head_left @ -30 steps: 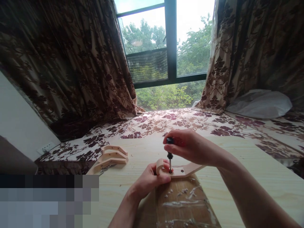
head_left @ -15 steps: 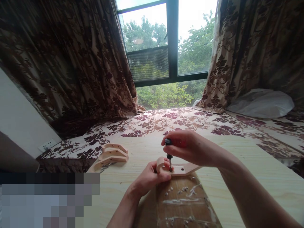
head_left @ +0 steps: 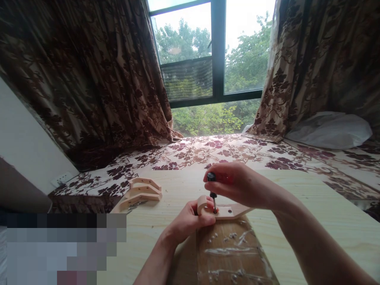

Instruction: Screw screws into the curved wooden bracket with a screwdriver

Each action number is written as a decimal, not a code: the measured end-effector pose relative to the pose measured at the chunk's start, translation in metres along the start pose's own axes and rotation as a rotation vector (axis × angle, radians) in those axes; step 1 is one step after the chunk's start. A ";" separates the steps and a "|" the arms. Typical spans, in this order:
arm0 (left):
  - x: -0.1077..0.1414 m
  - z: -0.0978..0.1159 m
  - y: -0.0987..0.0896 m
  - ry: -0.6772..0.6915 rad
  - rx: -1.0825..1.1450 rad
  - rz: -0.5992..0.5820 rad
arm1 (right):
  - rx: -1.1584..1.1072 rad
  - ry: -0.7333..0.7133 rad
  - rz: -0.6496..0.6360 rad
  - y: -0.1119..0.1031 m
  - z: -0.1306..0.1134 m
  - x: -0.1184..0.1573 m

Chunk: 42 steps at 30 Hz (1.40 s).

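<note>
Beyond the smooth, matt pale-wood table [head_left: 297,221] lies patterned cloth [head_left: 219,152]; on it are matt wooden pieces [head_left: 145,192] and, at its near side, a brown box [head_left: 228,269] with glossy, wrinkled clear plastic tape [head_left: 230,251].

Before you: daylight from the window [head_left: 219,51], panes overexposed; curtains [head_left: 89,75] in deep shadow; worktop [head_left: 178,190] softly lit; mild haze; edges stretched; lower-left corner pixelated.
</note>
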State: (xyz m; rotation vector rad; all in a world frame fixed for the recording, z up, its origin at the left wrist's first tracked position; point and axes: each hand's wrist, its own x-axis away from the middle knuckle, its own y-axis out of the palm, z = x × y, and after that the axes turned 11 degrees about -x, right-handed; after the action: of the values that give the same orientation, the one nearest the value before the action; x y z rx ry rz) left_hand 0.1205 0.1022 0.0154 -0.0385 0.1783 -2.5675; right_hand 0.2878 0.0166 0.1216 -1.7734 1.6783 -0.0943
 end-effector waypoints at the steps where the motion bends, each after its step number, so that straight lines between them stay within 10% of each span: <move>1: 0.000 0.000 0.000 0.004 0.001 0.001 | 0.011 -0.001 0.009 0.000 0.000 0.000; 21: 0.000 0.002 0.001 -0.004 -0.029 0.022 | 0.226 0.034 0.190 -0.008 0.007 -0.002; 42: -0.001 0.002 0.002 -0.003 -0.013 0.030 | 0.093 -0.002 0.038 -0.010 -0.003 0.003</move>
State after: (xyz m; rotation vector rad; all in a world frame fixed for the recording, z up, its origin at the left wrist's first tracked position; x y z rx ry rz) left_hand 0.1226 0.1008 0.0173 -0.0439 0.1931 -2.5365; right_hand 0.2958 0.0119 0.1276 -1.6718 1.6782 -0.1511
